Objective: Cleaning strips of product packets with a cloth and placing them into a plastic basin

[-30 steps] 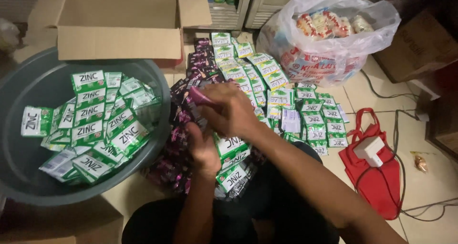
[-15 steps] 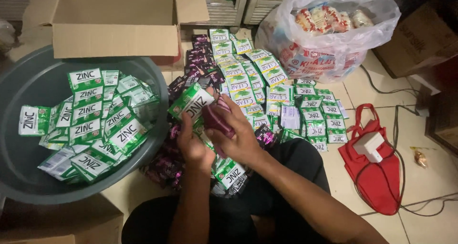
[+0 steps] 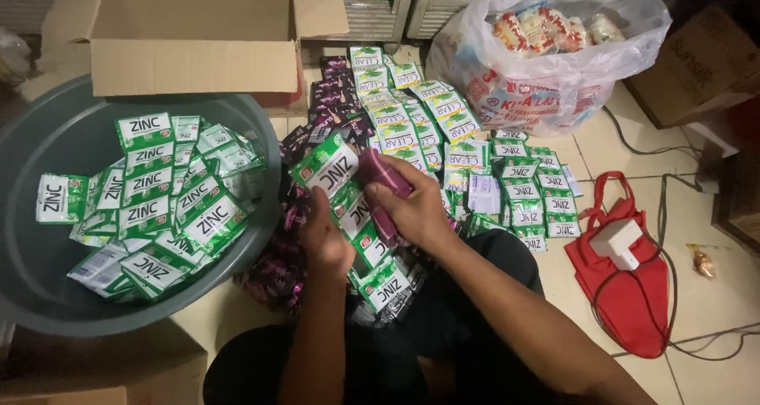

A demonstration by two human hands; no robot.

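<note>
Left hand (image 3: 324,235) grips a strip of green sachets (image 3: 348,207) over the lap. Right hand (image 3: 416,211) pinches a purple sachet (image 3: 384,175) just beside it; grey basin (image 3: 47,286) of green sachets sits left.

Green sachet strip (image 3: 348,207), draped, hand-held

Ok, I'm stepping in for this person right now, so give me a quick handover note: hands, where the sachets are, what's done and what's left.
Left hand: holds a strip of green sachets that hangs down to the lap.
Right hand: grips a maroon sachet beside the strip's top.
Basin at left: loose green sachets lie piled inside.
Floor ahead: rows of green strips and a dark maroon pile lie unsorted.
Done, it seems: the basin's pile. Left, probably: the strip in hand and the strips on the floor.
</note>
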